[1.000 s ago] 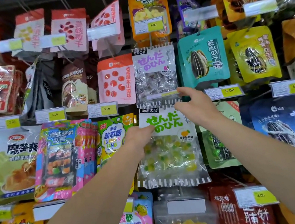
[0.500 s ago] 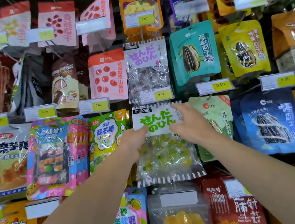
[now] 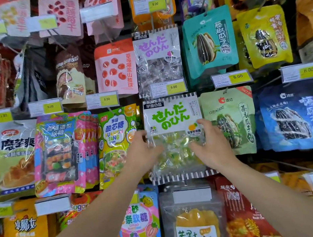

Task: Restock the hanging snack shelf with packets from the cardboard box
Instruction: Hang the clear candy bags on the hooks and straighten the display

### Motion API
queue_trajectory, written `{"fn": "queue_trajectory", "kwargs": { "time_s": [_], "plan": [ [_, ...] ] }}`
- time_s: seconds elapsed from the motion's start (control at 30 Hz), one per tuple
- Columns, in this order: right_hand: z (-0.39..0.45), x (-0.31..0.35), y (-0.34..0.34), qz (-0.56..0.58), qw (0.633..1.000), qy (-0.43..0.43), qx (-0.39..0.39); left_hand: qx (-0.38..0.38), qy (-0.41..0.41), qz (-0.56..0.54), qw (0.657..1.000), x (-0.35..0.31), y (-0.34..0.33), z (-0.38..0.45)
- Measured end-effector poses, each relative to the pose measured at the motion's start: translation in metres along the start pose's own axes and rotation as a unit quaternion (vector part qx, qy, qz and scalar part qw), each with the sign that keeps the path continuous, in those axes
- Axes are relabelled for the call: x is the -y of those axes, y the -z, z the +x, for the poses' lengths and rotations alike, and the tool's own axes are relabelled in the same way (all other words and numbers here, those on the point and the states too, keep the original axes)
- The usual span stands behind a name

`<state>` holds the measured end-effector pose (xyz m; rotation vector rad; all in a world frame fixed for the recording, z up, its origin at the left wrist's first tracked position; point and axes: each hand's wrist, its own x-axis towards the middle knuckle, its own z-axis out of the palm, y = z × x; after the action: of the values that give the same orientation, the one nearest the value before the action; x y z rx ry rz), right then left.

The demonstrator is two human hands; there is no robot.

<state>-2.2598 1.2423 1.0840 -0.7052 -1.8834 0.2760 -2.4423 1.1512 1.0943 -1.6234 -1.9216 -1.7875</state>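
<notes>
Head view looks straight at a hanging snack shelf [image 3: 232, 79] crowded with packets on hooks, with yellow price tags along each row. At the centre hangs the green-lettered candy packet [image 3: 173, 123], a clear bag with a white header and striped edges, full of small yellow and green sweets. It sits in the middle row, just below the price tag [image 3: 168, 88] marked 5.00 and directly under a purple-lettered candy packet [image 3: 158, 55] of the same make.

Both bare hands reach up from the near edge to this packet. The left hand [image 3: 142, 155] is at the packet's left edge, its grip curled onto the clear plastic with the thumb up by the white header. The right hand [image 3: 212, 146] is at the right edge, thumb across the front of the bag and fingers wrapped toward its side, so this grip also holds the packet. The bag's lower part bulges between the two hands.

To the left of it hangs a green and yellow sour candy packet [image 3: 118, 137], touching the left hand's side. To the right hangs a pale green sunflower seed packet [image 3: 233, 119], partly behind the right hand. Below, a mango packet [image 3: 196, 228] hangs under a blank white tag [image 3: 192, 195]
</notes>
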Motion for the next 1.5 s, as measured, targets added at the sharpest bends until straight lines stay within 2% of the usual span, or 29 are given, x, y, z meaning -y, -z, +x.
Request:
{"fn": "queue_trajectory", "kwargs": {
  "time_s": [0.07,0.2,0.3,0.6,0.77,0.87,0.93,1.03,1.13,1.3,1.5],
  "plan": [
    [0.0,0.002,-0.007,-0.044,0.999,0.003,-0.004,-0.013,-0.063,0.084,0.994,0.002,0.003,-0.01],
    [0.004,0.003,-0.016,-0.111,0.994,-0.008,-0.013,0.024,-0.065,0.206,0.976,0.004,0.006,-0.008],
    [0.009,0.004,-0.022,-0.138,0.99,-0.016,-0.014,0.045,-0.059,0.218,0.973,0.005,0.003,-0.002],
    [0.017,0.004,-0.031,-0.147,0.988,-0.031,0.016,0.026,-0.048,0.261,0.964,0.006,-0.004,0.013],
    [-0.004,0.007,-0.032,-0.24,0.97,0.033,-0.012,0.025,-0.087,0.292,0.952,0.013,-0.004,0.006],
    [-0.006,0.005,-0.029,-0.287,0.955,0.067,-0.026,0.018,-0.082,0.353,0.932,0.013,-0.005,0.001],
    [-0.006,0.006,-0.029,-0.305,0.948,0.088,-0.031,-0.016,-0.09,0.389,0.917,0.011,-0.005,-0.003],
    [-0.004,0.006,-0.031,-0.316,0.94,0.127,0.008,-0.059,-0.166,0.454,0.873,0.013,-0.008,-0.008],
    [0.003,0.002,-0.031,-0.325,0.935,0.134,0.056,-0.039,-0.233,0.496,0.835,0.019,-0.012,-0.001],
    [0.01,0.0,-0.035,-0.346,0.927,0.135,0.058,-0.004,-0.225,0.542,0.81,0.023,-0.019,0.013],
    [0.017,-0.006,-0.039,-0.368,0.918,0.139,0.056,-0.021,-0.23,0.56,0.795,0.031,-0.026,0.017]
  ]
}}
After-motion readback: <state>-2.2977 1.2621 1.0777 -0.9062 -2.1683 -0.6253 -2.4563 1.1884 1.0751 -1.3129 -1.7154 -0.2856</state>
